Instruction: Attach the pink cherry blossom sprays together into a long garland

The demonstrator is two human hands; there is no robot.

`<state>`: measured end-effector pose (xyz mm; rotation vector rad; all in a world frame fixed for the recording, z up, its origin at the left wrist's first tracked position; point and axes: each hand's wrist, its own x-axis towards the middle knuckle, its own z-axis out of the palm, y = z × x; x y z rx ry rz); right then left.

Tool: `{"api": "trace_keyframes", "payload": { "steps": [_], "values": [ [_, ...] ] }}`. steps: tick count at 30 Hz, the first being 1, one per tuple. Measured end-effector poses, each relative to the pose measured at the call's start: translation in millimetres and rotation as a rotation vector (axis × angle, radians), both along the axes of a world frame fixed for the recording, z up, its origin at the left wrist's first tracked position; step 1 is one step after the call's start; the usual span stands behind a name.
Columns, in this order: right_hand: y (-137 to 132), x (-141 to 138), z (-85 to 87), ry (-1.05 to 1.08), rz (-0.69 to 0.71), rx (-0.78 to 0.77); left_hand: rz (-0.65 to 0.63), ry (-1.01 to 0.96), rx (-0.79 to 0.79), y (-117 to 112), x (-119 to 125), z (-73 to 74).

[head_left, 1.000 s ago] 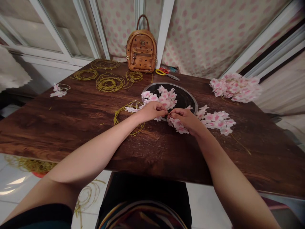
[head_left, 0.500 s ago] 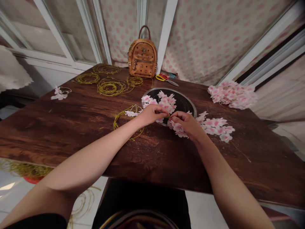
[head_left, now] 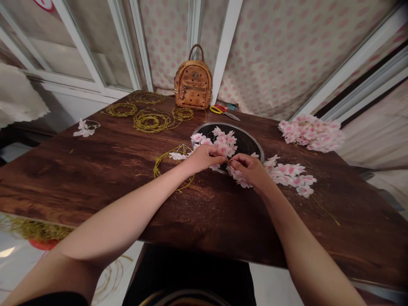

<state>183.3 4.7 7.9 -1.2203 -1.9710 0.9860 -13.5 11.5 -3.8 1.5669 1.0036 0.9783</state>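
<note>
My left hand (head_left: 208,158) and my right hand (head_left: 248,168) meet over the near rim of a round black inset (head_left: 250,146) in the table. Both are closed in a pinch on the thin stem of an artificial blossom garland (head_left: 225,142), fingertips almost touching. Pink and white flowers spread above my left hand and under my right. More blossoms (head_left: 290,174) trail out to the right, ending in a bare stem. Beside my left wrist lies a yellow-green wire coil (head_left: 157,166) with white petals (head_left: 177,156) at its edge. The exact grip point is tiny and partly hidden by fingers.
Several wire coils (head_left: 153,120) lie at the back left of the wooden table (head_left: 95,170). A brown backpack (head_left: 193,85) stands at the back, with yellow-handled scissors (head_left: 225,111) beside it. A blossom pile (head_left: 312,132) sits at right, and loose white flowers (head_left: 85,128) at left.
The whole view has shifted slightly, so things appear a little lower. Both hands stay pinched together at the stem, with only small finger movement.
</note>
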Motion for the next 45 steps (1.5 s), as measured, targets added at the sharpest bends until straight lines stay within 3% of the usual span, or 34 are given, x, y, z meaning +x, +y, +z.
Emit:
{"api": "trace_keyframes", "payload": {
  "steps": [12,19,26,45],
  "values": [
    [-2.0,-1.8,-0.5,-0.093,0.031,0.064,-0.041,0.022,0.052,-0.2,0.5,-2.1],
    [-2.5,-3.0,-2.4,-0.121,-0.017,0.02,-0.018,0.04,0.089,-1.4,1.7,-2.4],
    [-3.5,-1.9,0.4,-0.179,0.04,-0.008,-0.024,0.025,0.074,-0.8,2.8,-5.2],
    [-3.8,1.7,0.5,-0.131,-0.019,-0.008,-0.019,0.008,0.07,-2.3,2.2,-2.8]
  ]
}}
